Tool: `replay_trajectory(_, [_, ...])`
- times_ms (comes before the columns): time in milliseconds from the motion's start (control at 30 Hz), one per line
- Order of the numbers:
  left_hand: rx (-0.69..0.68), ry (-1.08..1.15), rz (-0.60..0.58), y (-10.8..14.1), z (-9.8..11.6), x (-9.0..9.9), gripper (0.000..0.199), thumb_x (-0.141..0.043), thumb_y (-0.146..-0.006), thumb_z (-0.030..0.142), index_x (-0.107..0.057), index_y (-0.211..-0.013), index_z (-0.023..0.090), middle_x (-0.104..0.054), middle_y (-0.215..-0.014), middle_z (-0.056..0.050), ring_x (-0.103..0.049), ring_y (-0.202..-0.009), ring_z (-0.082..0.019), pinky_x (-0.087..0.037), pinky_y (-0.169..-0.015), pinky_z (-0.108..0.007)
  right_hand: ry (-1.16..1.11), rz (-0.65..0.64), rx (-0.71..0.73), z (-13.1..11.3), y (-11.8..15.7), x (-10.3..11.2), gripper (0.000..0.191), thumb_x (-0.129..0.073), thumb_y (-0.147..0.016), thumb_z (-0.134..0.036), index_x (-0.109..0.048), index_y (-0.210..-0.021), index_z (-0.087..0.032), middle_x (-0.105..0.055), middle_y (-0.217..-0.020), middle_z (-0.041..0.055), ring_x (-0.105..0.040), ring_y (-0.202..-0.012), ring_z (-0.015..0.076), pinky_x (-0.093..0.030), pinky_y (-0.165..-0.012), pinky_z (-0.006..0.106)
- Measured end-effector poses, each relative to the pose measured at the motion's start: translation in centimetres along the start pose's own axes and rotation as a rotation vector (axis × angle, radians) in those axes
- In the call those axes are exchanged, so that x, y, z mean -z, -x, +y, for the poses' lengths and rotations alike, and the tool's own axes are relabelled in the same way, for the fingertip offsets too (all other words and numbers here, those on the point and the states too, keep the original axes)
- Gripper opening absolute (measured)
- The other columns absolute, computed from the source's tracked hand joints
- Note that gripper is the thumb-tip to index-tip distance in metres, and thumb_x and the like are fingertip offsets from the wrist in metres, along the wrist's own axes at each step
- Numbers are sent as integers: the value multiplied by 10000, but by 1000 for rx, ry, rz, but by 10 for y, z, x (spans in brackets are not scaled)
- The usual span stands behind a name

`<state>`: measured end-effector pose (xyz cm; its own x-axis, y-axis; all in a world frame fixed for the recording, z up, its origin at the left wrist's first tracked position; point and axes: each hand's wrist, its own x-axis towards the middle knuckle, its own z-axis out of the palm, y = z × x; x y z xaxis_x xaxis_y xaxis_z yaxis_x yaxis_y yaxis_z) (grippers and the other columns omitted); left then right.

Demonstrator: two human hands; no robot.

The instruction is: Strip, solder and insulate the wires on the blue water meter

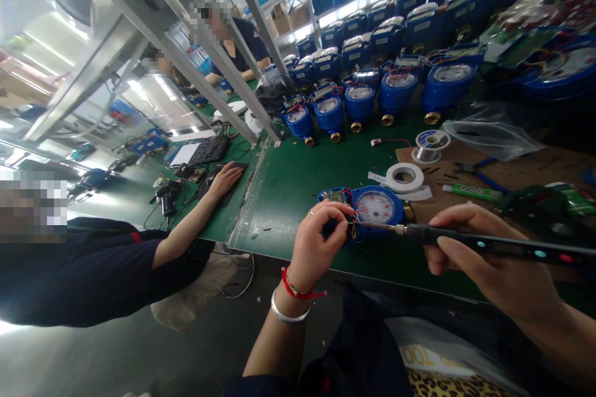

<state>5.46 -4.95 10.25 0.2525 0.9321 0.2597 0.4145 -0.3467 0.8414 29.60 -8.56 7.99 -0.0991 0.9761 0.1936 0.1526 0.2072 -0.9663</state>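
Note:
A blue water meter (377, 206) with a round dial lies on the green bench top in front of me. Thin wires (354, 229) come from the small circuit board (333, 200) at its left end. My left hand (319, 236) is closed in a pinch on these wires, beside the board; the fingertips partly cover them. In my right hand (493, 273) is a black soldering iron (488, 244), held like a pen. Its tip points left across the meter's dial and reaches the wires near my left fingertips. Whether the tip touches them is too small to tell.
Several blue meters (360, 93) stand in rows behind. A tape roll (404, 177), solder spool (431, 144), blue-handled pliers (484, 167) and a green tube (472, 191) lie to the right. At left, a co-worker's hand (226, 178) rests on a mouse near a keyboard (207, 152).

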Motion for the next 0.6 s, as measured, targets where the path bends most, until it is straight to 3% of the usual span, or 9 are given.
replay_trajectory(600, [-9, -4, 19, 0, -1, -1, 124, -544, -882, 100, -542, -805, 197, -680, -1018, -27, -618, -1002, -154, -443, -958, -334, -12, 10, -6, 0, 1, 0, 121, -581, -899, -309, -532, -985, -242, -623, -612, -30, -620, -497, 131, -538, -464, 223])
